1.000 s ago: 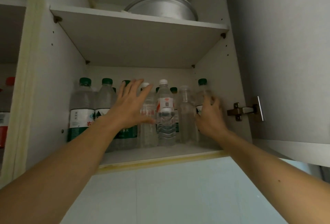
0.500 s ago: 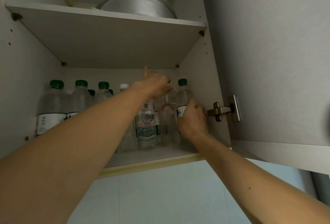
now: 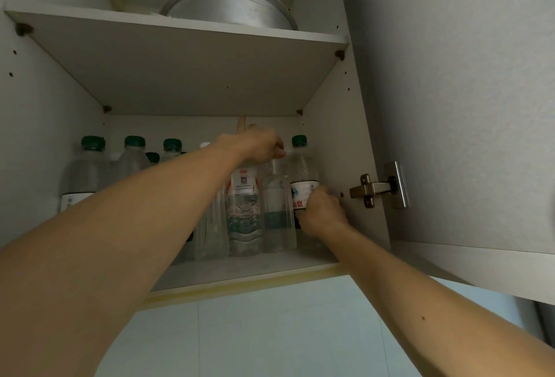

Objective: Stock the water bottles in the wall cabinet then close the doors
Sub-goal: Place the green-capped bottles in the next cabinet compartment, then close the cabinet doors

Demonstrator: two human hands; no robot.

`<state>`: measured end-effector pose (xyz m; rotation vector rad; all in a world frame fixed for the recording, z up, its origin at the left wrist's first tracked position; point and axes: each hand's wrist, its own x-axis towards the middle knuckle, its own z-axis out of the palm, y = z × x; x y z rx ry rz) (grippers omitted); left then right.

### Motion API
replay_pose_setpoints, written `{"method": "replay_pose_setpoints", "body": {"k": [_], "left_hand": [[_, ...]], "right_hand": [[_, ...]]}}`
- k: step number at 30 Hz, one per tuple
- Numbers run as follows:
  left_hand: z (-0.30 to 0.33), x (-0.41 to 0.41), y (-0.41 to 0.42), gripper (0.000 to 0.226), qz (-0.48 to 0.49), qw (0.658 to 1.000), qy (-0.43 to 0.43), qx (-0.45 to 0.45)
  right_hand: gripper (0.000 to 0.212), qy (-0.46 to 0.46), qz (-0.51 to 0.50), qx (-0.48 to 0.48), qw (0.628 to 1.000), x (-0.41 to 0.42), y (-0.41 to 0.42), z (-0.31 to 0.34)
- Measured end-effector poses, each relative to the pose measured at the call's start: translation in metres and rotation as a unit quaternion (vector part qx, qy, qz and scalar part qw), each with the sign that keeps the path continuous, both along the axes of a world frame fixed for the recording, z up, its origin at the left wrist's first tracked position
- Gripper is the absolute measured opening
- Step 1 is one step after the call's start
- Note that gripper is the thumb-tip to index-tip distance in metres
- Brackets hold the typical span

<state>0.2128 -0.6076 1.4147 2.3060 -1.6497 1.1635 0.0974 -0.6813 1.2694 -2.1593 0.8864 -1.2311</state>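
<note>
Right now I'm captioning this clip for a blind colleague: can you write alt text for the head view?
Two bare arms reach into an open wall cabinet: the right hand grips a green-capped bottle by the right wall, the left hand holds the top of a neighbouring bottle. More bottles line the shelf; a metal basin sits above.

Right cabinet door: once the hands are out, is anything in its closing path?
Only the arms, as far as the view shows. The right cabinet door stands swung open; the right hand grips the green-capped bottle by the side wall, the left hand reaches over the clear bottles. All bottles stand behind the shelf's front edge.
</note>
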Motion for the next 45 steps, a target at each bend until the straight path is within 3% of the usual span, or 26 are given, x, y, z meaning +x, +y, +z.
{"method": "replay_pose_setpoints", "body": {"k": [10, 13, 18, 22, 26, 30, 32, 37, 41, 45], "left_hand": [[-0.008, 0.011, -0.001, 0.048, 0.000, 0.998, -0.022, -0.051], [-0.012, 0.001, 0.014, 0.049, -0.081, 0.989, -0.008, -0.126], [-0.028, -0.030, 0.061, 0.036, -0.251, 0.927, 0.067, -0.272], [-0.052, -0.062, 0.099, 0.027, -0.347, 0.872, 0.095, -0.333], [-0.075, -0.107, 0.120, 0.021, -0.421, 0.808, 0.187, -0.367], [-0.092, -0.160, 0.131, 0.019, -0.477, 0.764, 0.263, -0.346], [-0.098, -0.188, 0.137, 0.023, -0.494, 0.752, 0.284, -0.330], [-0.106, -0.258, 0.149, 0.032, -0.515, 0.751, 0.284, -0.299], [-0.108, -0.315, 0.151, 0.047, -0.539, 0.763, 0.259, -0.244], [-0.109, -0.369, 0.146, 0.066, -0.538, 0.780, 0.248, -0.202]], "right_hand": [[0.066, 0.012, 0.011, -0.003, 1.000, -0.002, 0.001, -0.002], [0.057, -0.007, 0.028, 0.000, 1.000, -0.010, 0.006, -0.002], [0.032, -0.078, 0.062, -0.070, 0.992, -0.040, 0.036, -0.001], [0.042, -0.117, -0.005, -0.193, 0.974, -0.084, 0.078, 0.007], [0.035, -0.180, -0.043, -0.243, 0.952, -0.142, 0.133, 0.020], [0.015, -0.209, -0.095, -0.287, 0.930, -0.206, 0.190, 0.031], [0.016, -0.210, -0.135, -0.318, 0.915, -0.241, 0.215, 0.036], [0.035, -0.219, -0.224, -0.362, 0.878, -0.325, 0.258, 0.045], [0.050, -0.225, -0.312, -0.417, 0.823, -0.381, 0.274, 0.044], [0.053, -0.167, -0.453, -0.402, 0.778, -0.429, 0.274, 0.037]]}}
